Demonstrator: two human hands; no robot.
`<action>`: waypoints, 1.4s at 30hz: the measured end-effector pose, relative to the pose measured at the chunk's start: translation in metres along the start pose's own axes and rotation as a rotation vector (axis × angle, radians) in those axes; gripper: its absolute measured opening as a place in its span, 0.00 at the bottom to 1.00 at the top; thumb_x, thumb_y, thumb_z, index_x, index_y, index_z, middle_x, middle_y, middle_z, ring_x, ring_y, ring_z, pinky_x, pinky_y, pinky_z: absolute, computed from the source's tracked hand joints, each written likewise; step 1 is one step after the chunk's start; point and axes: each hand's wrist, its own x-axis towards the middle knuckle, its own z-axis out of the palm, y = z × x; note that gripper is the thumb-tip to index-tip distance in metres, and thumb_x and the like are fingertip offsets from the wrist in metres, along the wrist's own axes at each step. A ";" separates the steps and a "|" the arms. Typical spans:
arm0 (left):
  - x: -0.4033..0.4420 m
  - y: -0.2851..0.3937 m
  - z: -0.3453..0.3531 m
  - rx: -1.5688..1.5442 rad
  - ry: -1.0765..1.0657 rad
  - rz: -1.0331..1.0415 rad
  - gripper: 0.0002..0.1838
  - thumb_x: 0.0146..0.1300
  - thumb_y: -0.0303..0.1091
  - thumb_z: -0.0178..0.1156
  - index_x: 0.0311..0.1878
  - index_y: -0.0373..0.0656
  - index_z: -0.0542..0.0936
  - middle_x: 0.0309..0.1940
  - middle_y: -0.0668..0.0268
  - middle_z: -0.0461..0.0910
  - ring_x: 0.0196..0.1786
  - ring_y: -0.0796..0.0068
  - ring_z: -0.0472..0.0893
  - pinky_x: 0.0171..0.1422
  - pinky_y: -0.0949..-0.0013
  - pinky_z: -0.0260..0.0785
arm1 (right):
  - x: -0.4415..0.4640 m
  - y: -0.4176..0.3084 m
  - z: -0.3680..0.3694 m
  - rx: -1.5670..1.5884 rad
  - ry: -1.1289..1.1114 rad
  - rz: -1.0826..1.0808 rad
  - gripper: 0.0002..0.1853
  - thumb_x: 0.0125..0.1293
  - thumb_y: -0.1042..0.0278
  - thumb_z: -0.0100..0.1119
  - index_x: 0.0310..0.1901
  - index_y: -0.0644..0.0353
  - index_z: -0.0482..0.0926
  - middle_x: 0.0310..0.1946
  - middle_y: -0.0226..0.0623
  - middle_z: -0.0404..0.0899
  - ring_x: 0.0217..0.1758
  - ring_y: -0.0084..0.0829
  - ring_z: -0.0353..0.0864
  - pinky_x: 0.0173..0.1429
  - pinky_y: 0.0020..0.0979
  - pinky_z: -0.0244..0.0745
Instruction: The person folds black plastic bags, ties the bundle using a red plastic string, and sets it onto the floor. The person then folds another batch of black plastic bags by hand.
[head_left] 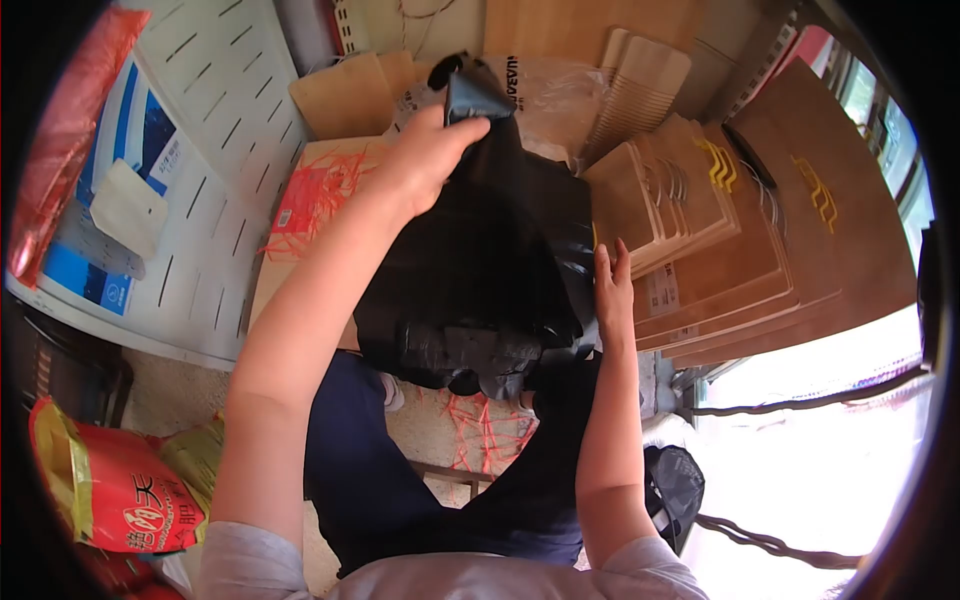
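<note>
A large black plastic bag (pixel 480 250) stands bulging between my knees, its surface glossy and creased. Its top narrows toward a dark, folded corner. My left hand (pixel 437 155) is closed around that upper part, with the thumb pressed on top; the other fingers are partly hidden. Against the bag's right side rests my right hand (pixel 614 295), its fingers stretched out and pointing away from me. What the bag contains is hidden.
Wooden cutting boards (pixel 690 190) with metal and yellow handles lean at the right. Slotted white panels (pixel 205 150) line the left. Red plastic string (pixel 490 430) lies on the floor. A red and yellow printed bag (pixel 140 490) is at lower left, a black bag (pixel 675 485) beside my right arm.
</note>
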 end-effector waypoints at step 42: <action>-0.161 -0.157 -0.070 -0.523 0.248 -0.440 0.19 0.69 0.30 0.59 0.61 0.45 0.72 0.58 0.61 0.79 0.61 0.63 0.79 0.65 0.53 0.72 | -0.024 -0.046 0.029 0.831 -0.603 0.099 0.19 0.62 0.73 0.63 0.54 0.67 0.74 0.43 0.34 0.83 0.42 0.24 0.83 0.47 0.26 0.78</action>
